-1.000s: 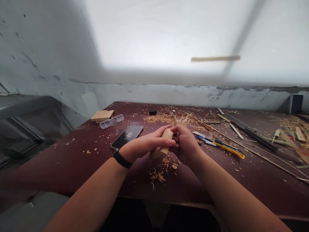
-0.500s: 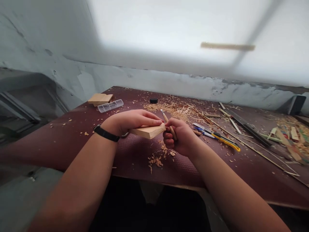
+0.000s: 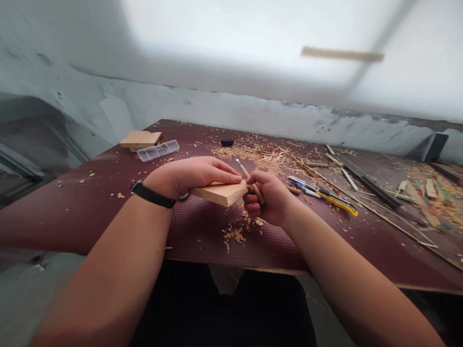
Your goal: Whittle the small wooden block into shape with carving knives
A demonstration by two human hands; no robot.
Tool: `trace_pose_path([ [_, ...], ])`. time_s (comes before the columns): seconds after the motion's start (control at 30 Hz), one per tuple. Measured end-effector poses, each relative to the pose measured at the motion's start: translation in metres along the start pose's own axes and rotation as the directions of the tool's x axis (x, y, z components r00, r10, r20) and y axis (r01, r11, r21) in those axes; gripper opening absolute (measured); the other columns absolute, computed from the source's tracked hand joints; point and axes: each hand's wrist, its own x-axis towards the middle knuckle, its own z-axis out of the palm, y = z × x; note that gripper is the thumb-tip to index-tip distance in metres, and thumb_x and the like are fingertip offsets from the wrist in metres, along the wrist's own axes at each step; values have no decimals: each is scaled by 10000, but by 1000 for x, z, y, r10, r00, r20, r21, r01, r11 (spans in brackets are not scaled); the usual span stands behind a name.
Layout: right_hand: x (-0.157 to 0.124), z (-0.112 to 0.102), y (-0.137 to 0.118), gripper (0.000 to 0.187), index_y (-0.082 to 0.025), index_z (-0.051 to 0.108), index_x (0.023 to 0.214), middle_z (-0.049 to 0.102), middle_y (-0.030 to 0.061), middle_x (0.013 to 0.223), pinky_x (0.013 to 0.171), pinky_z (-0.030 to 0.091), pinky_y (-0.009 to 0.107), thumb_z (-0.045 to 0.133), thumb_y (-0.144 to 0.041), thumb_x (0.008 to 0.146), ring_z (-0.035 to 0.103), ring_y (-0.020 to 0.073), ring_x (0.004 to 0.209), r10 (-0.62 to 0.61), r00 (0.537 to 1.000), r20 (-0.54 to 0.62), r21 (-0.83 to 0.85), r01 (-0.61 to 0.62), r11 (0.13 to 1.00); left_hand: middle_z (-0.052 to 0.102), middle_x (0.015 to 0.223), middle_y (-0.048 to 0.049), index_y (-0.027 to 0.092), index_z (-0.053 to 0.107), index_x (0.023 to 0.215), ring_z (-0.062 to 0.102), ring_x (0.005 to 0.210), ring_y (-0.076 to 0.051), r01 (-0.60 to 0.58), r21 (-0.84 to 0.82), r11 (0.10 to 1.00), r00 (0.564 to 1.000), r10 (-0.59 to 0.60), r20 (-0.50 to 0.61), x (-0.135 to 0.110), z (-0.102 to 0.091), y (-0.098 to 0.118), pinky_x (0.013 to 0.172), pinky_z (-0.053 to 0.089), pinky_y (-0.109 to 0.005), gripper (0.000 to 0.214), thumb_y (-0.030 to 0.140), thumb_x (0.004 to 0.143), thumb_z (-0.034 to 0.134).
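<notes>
My left hand (image 3: 197, 174) grips a pale wooden block (image 3: 220, 193) from above, its thumb and fingers along the top face. Under the palm, the block's far side is hidden. My right hand (image 3: 266, 197) is closed around the wooden handle of a carving knife (image 3: 249, 179), whose short metal blade points up and away to the left. The right fingertips touch the block's rough, cut right-hand corner. Below the block, a small heap of wood shavings (image 3: 235, 235) lies on the dark red table (image 3: 202, 241).
A yellow utility knife (image 3: 340, 202) and pens lie to the right, near a long dark bar (image 3: 369, 180) and thin wood strips. At the back left are wooden blocks (image 3: 139, 139) and a clear plastic case (image 3: 158, 151). Shavings surround a small black object (image 3: 227, 142).
The view has shifted slightly, so the table sits a little higher in the picture. Both hands keep their hold on the block and the carving knife, nearly unmoved.
</notes>
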Motion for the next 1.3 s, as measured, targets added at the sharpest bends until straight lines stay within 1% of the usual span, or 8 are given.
trace_pose_path([
  [0.13,2,-1,1,416,-168,635,1348,658,117,1318,931,611,454,670,-429,1026,682,242,1109,-38,999,24,0,38,999,811,1015,-49,271,800,1247,600,648,-129,-26,33,999,1000,26,-4,6,-1,-4,610,447,-254,574,660,830,735],
  [0.23,5,-3,2,413,-167,637,1343,661,115,1309,923,613,448,671,-428,1025,684,239,1099,-106,993,56,17,105,994,794,1171,-59,290,773,1293,689,837,-173,-59,50,997,997,62,-49,6,-2,-4,681,488,-250,605,651,807,768],
  [0.43,6,-4,5,348,-150,659,1232,690,70,1109,746,611,328,657,-438,1036,680,164,875,-289,946,145,85,279,957,658,1407,-107,354,478,1558,701,1161,-273,-308,-154,939,936,271,-223,2,0,-4,908,596,-345,955,416,715,923],
  [0.57,-1,-1,5,345,-151,624,932,529,-55,699,469,390,189,630,-479,1041,425,58,507,-408,878,249,139,385,912,665,1340,-114,376,356,1605,693,1177,-292,-362,-255,896,912,284,-296,-6,5,2,905,614,-360,1108,367,680,966],
  [0.67,-10,4,4,303,-190,538,748,363,-95,517,414,238,181,719,-405,862,261,53,428,-474,825,308,169,443,881,688,1276,-78,416,346,1609,700,1135,-263,-382,-274,882,903,294,-312,-13,11,7,902,611,-332,1114,333,688,968],
  [0.8,-21,9,7,190,-201,580,728,382,-74,460,402,211,197,680,-322,622,264,72,409,-504,797,331,177,473,863,688,1325,-69,380,428,1580,704,1112,-223,-401,-344,849,916,372,-150,-26,14,9,882,612,-276,1040,281,693,962],
  [1.03,-31,9,18,221,-154,698,724,503,-17,467,367,281,235,667,-299,560,350,95,353,-486,752,445,154,470,869,731,1293,-47,385,432,1569,735,1118,-184,-408,-529,744,855,515,66,-43,13,7,912,624,-239,869,166,834,839],
  [1.3,-38,10,19,333,-127,787,811,665,57,692,519,459,242,674,-211,509,595,152,582,-441,752,490,164,417,894,720,1282,-19,395,491,1484,725,1106,-162,-411,-497,764,847,522,103,-45,13,9,914,618,-224,770,165,834,835],
])
